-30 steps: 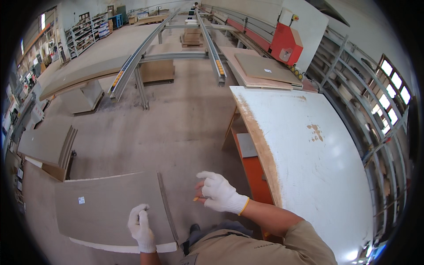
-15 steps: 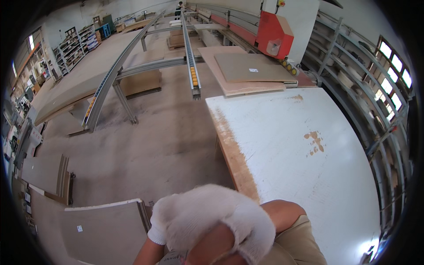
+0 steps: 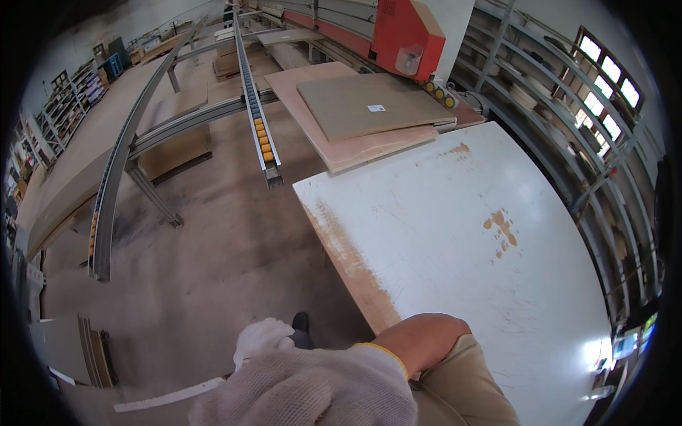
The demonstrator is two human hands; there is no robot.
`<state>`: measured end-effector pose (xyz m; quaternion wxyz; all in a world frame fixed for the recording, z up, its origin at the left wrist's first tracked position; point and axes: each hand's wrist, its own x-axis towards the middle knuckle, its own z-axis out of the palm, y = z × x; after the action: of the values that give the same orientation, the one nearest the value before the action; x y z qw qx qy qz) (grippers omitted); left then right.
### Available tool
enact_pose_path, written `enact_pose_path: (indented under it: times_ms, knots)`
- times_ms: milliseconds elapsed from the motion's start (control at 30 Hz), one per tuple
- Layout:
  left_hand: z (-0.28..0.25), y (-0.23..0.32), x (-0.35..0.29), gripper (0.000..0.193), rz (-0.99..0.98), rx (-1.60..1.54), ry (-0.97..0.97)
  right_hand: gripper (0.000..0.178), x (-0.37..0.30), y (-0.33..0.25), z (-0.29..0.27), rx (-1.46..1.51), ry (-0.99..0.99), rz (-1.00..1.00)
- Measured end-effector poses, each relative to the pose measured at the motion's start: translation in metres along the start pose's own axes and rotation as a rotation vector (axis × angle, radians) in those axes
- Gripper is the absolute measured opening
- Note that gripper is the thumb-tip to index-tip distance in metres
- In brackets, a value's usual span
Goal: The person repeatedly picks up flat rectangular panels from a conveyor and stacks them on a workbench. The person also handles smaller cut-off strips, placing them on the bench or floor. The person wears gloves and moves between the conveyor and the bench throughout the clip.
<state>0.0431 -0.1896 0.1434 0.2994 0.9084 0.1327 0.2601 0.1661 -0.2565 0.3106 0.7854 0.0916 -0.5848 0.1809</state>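
Both my hands wear white knit gloves and come together at the lower edge, close to the camera. My right hand (image 3: pixel 312 387) lies in front, its back toward me, with a yellow cuff at the wrist and the bent bare forearm coming in from the right. Past it shows the pale glove of my left hand (image 3: pixel 261 339), mostly covered by the right one. The gloves overlap and seem to touch. The fingers of both are hidden or run out of the picture, so I cannot see whether anything is held.
Right of my arm stands a white-topped table (image 3: pixel 426 227) with worn brown patches. Brown panels (image 3: pixel 376 106) lie beyond it, beside a red machine head (image 3: pixel 408 42). Roller rails (image 3: pixel 252 106) run into the distance. Shelving (image 3: pixel 540 92) lines the right; panels (image 3: pixel 67 348) stand lower left.
My gloved hands have shifted down and left, and the right glove now covers most of the left. The view has turned, so the table and rails sit further left. A dark shoe has come into sight.
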Motion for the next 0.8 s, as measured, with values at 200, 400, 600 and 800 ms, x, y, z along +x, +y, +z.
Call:
enact_pose_path:
  times_ms: [200,400,600,800]
  knots:
    - [-0.047,-0.061,0.051,0.014,0.033,0.035,0.091,0.034,0.042,0.049,-0.126,-0.184,-0.391,1.036]
    - [-0.058,-0.095,0.082,0.011,-0.028,-0.11,0.135,0.034,-0.032,0.061,-0.389,-1.956,-0.257,1.112]
    - [-0.033,-0.112,0.066,0.016,-0.118,-0.137,0.005,0.052,-0.023,0.062,-0.5,-2.312,-0.51,1.292]
    - [-0.019,-0.116,0.054,0.019,-0.214,-0.094,-0.045,0.056,-0.062,0.068,-0.539,-2.412,-0.405,1.214]
